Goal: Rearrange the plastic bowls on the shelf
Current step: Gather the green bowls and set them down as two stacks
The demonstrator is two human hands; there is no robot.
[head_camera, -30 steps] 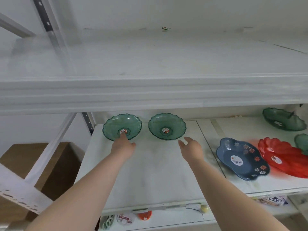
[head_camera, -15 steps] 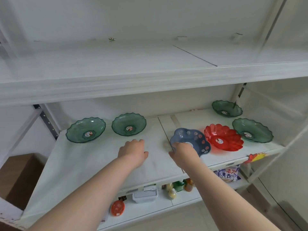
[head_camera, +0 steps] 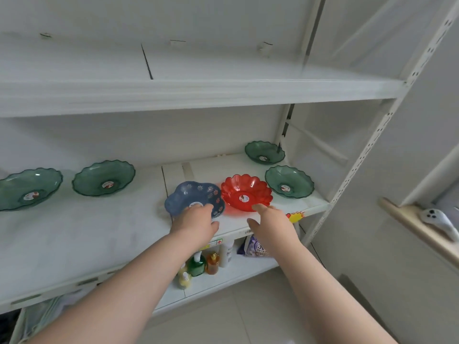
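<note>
On the white middle shelf [head_camera: 87, 234] a blue flowered bowl [head_camera: 192, 194] sits beside a red scalloped bowl [head_camera: 244, 192]. Two clear green bowls [head_camera: 29, 188] [head_camera: 104, 178] stand at the left. Two more green bowls [head_camera: 264, 152] [head_camera: 289, 181] stand at the right, one behind the other. My left hand [head_camera: 196, 222] is on the blue bowl's near rim, fingers over the edge and thumb below it. My right hand [head_camera: 270, 219] is at the red bowl's near rim, thumb and forefinger apart, the fingertip touching the rim.
An upper shelf [head_camera: 198, 95] overhangs the bowls. Bottles [head_camera: 198, 264] and a detergent bag [head_camera: 255, 247] stand on the lower shelf. A perforated white upright [head_camera: 360, 157] bounds the shelf on the right. A white object [head_camera: 439, 219] lies on a ledge at the far right.
The view has swung right. My left hand moved from the bare shelf onto the blue bowl. My right hand left the blue bowl and reached the red bowl.
</note>
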